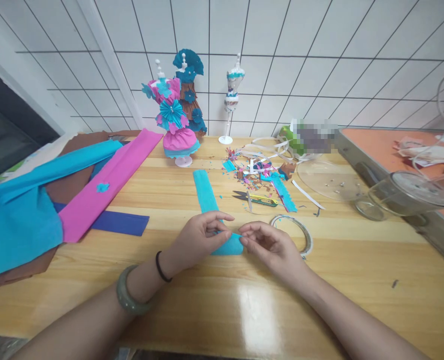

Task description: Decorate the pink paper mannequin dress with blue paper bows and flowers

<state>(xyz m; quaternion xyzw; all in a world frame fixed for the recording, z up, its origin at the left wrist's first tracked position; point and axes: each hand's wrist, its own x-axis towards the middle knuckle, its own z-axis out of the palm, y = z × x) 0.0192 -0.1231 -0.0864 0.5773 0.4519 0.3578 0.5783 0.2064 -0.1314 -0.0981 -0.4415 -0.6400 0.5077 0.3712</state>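
A short piece of turquoise crepe paper (232,246) is between my hands, near the middle of the table. My left hand (204,234) pinches its upper left edge with thumb and fingers. At its right corner, the thumb and fingertips of my right hand (272,245) close on the paper. A longer turquoise paper strip (205,191) lies flat just beyond my left hand, partly hidden by it. Thread snips (257,198) with dark blades rest beyond the hands. A roll of tape (307,235) lies behind my right hand, partly covered by it.
Paper scraps (255,170) are heaped behind the snips. Folded pink crepe paper (109,192) and turquoise sheets (22,220) lie at left. Two paper-dressed mannequins (172,115) and a wrapped mannequin (232,95) stand by the tiled wall. A clear container (405,192) is at right.
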